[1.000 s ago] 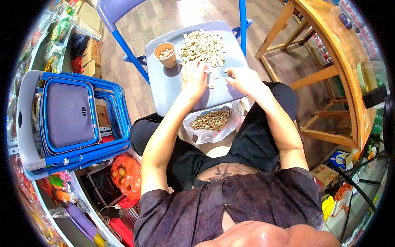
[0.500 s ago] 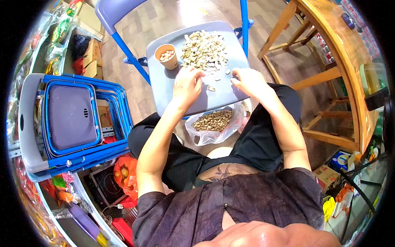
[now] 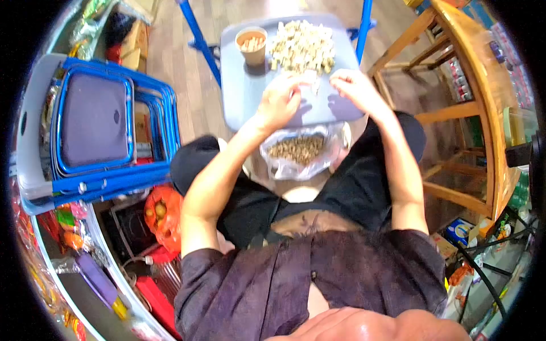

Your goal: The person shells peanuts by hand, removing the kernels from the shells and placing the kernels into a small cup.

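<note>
My left hand (image 3: pixel 280 99) is over the near part of the grey chair seat (image 3: pixel 242 96), its fingers curled and blurred at the tips. Across a small gap, my right hand (image 3: pixel 355 90) has thumb and fingers pinched together. Whatever either hand holds is too small to make out. Pale shell bits (image 3: pixel 316 87) show between the hands. Beyond them lies a heap of peanut shells (image 3: pixel 302 46). A brown paper cup (image 3: pixel 254 57) with shelled peanuts (image 3: pixel 252 43) stands left of the heap. Below the seat's near edge, a clear plastic bag (image 3: pixel 277 169) holds unshelled peanuts (image 3: pixel 297 150).
Folded blue-framed chairs (image 3: pixel 94 122) lean at the left beside shelves of packets. An orange bag (image 3: pixel 162 215) with round items sits below them. At the right stands a wooden table (image 3: pixel 483 108). Boxes and black cables (image 3: pixel 480 278) lie at lower right.
The view has tilted, so the seat and bag appear higher. Both hands have shifted slightly over the seat, and the left fingers have moved toward the shell bits in the middle.
</note>
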The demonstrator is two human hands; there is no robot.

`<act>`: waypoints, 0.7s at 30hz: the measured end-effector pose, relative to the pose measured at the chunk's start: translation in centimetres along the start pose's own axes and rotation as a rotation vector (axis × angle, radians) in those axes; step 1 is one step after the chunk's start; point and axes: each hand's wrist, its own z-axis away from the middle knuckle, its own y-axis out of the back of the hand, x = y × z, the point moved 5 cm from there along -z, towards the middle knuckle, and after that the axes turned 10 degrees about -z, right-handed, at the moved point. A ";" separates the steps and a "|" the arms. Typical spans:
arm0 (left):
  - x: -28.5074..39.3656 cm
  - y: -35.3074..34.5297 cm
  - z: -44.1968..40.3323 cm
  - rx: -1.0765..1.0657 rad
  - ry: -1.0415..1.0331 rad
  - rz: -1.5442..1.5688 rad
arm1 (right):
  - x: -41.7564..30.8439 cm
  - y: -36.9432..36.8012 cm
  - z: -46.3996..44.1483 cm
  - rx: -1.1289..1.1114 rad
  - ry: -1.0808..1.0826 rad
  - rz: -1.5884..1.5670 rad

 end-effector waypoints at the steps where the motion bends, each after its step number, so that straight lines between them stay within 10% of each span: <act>1: 0.3 0.4 0.5 0.001 0.019 0.037 | -1.0 -0.5 0.5 -0.125 -0.112 -0.224; 11: 1.7 1.6 5.5 -0.193 0.172 0.010 | 7.9 -10.3 7.4 -0.922 -0.292 -0.022; 13: 1.2 1.2 6.7 -0.205 0.159 -0.056 | 13.7 -12.1 8.6 -0.908 -0.521 0.142; 21: -1.9 -4.1 14.0 -0.767 0.131 -0.315 | 25.0 -17.5 8.4 -0.762 -0.304 0.746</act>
